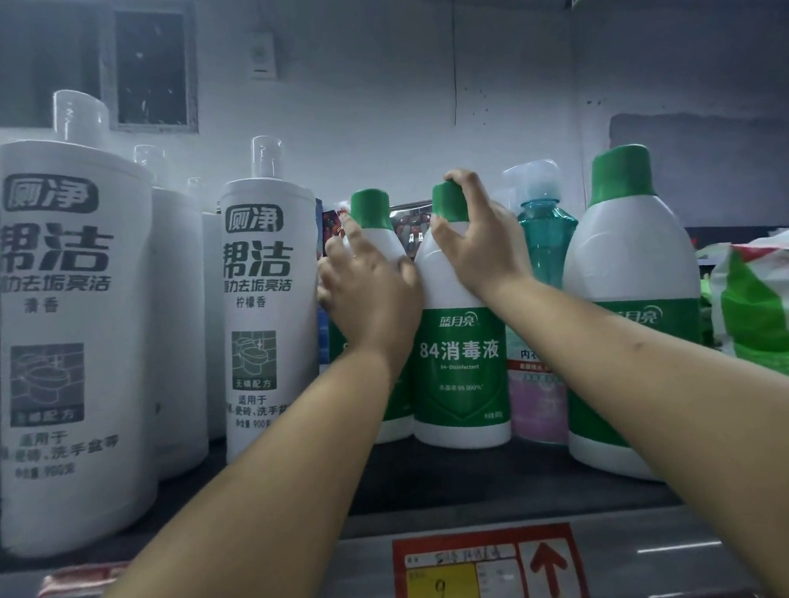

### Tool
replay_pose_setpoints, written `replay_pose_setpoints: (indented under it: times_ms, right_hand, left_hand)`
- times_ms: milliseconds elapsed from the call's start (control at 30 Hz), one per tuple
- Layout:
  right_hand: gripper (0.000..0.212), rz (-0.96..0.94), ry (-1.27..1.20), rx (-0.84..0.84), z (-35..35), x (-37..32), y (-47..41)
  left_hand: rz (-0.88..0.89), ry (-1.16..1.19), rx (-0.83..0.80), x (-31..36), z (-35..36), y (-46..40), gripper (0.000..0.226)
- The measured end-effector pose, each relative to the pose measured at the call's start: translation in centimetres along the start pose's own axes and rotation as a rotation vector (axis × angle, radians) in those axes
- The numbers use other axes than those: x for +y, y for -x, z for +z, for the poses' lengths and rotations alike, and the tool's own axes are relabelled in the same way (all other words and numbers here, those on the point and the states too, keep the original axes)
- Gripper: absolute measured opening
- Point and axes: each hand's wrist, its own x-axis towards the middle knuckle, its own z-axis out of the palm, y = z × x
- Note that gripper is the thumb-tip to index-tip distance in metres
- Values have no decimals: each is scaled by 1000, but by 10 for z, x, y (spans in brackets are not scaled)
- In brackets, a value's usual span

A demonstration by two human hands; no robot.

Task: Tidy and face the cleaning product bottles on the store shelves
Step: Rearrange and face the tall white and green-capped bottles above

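Green-capped disinfectant bottle [457,341] at frame centre is being gripped at the neck by right hand [478,249] for facing | neighbouring bottle [375,234] is being steadied by curled left hand [368,291]

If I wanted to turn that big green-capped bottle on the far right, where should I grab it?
Judging by its shape, take the big bottle by the sloping shoulder just under its green cap, coming from the open shelf front. The body looks too wide for one hand, and the teal bottle crowds its left.
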Motion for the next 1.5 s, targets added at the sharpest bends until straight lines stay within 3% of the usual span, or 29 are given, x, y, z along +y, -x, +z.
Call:
replay_pose_setpoints:
  times_ms: [133, 533, 933, 1167, 1333, 1500]
  right_hand:
    - [40, 7, -7, 10, 5, 3, 0]
    - [38, -2, -20, -14, 8, 1, -1]
    - [90, 33, 68, -140, 1, -3, 17]
    - [91, 49, 188, -179, -8, -16, 25]
    - [67, -48, 272, 61, -51, -28, 48]
    - [65, -8, 395, 319, -106, -11, 82]
  left_hand:
    - [-55, 23, 17, -4, -1, -4, 77]
    - [16, 156, 53, -16, -3, -3, 77]
    - [-44, 247, 45, -25, 0, 1, 88]
    - [227, -2, 26, -9, 0, 17, 65]
    - [471, 50, -59, 10, -3, 29, 56]
    - [701, 202, -134, 44, -16, 56, 44]
